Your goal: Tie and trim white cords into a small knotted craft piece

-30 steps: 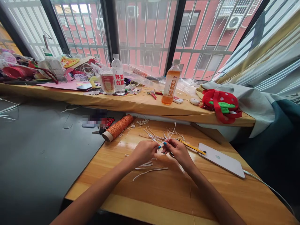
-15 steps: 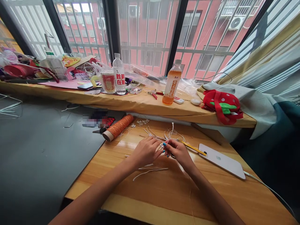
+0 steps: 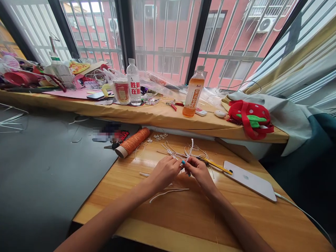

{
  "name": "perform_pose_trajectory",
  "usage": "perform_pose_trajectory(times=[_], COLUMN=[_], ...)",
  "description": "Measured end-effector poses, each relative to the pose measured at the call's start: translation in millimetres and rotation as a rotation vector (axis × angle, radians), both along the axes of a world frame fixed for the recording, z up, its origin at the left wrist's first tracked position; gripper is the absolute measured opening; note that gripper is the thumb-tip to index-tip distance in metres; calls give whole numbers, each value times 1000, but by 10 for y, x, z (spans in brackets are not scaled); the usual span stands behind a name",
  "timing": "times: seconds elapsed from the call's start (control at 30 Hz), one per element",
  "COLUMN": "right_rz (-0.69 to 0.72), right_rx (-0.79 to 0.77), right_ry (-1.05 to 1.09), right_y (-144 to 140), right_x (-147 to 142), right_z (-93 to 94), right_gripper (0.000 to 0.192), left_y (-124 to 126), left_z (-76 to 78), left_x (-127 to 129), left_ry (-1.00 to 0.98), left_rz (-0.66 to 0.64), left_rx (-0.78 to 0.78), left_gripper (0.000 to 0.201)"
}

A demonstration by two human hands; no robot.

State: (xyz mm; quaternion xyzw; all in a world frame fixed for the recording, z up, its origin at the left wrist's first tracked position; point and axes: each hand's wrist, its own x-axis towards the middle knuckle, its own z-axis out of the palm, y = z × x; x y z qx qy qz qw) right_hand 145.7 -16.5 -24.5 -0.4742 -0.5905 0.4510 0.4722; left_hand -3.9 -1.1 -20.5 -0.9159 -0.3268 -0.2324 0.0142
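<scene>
Both hands, the left hand (image 3: 165,170) and the right hand (image 3: 197,169), are pinching thin white cords (image 3: 183,154) together in a tight grip above the wooden worktop (image 3: 183,213), with the knotting looking only just begun and more loose cord pieces (image 3: 168,191) lying there.

— Where do we look from?

— We have one view only, worn on the head, facing forward and down across the wooden table (image 3: 183,217) toward the window (image 3: 162,38).

— How near are we?

— Close: our own forearms enter from the bottom edge, and the left hand (image 3: 164,172) and right hand (image 3: 200,171) meet near the centre. The windowsill shelf (image 3: 147,113) lies beyond.
</scene>
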Motion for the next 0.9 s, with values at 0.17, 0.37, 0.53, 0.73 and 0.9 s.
perform_pose_trajectory(times=[0.17,0.37,0.53,0.73,0.9], right_rz=[-8,-35,-55,-148,-189], right_rx=[52,92,112,193,266], right_ry=[33,25,-93,-334,-369], right_y=[-10,-36,-71,-126,-128], right_x=[-24,-47,-39,-86,-88], right_z=[7,14,43,83,78], right_gripper=[29,27,29,24,19], left_y=[-4,-17,-25,-67,-62], left_z=[-13,-24,-30,-35,0], left_x=[-11,-15,-9,16,38], left_ry=[-132,-119,-147,-164,-179], left_rz=[-41,-31,-25,27,82], left_rx=[-93,-125,-133,-102,-169], left_gripper=[19,23,25,20,19])
